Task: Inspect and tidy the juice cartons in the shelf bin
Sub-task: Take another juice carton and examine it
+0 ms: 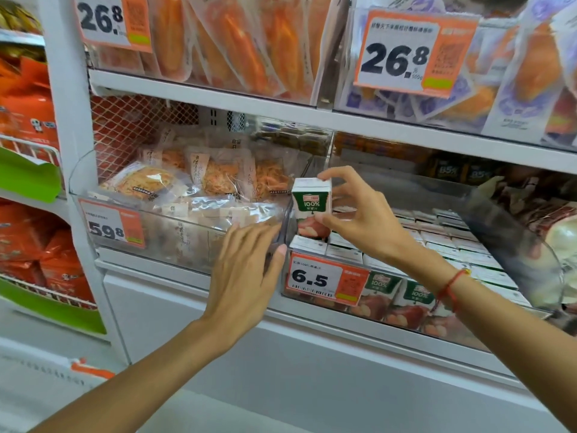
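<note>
The right hand pinches one juice carton upright above the rows of cartons packed in the clear bin — index finger on top, thumb below. The left hand, fingers straight, rests against the bin's near-left corner, beside the 6.5 price tag.

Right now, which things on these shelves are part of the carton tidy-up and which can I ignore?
Part of the job:
- juice carton held upright by the right hand
- cartons in the bin
- clear bin
- left hand on the bins' front edge

Ignore:
- 6.5 price tag
- snack packets in the neighbouring bin
- orange packs on the shelf above
</note>
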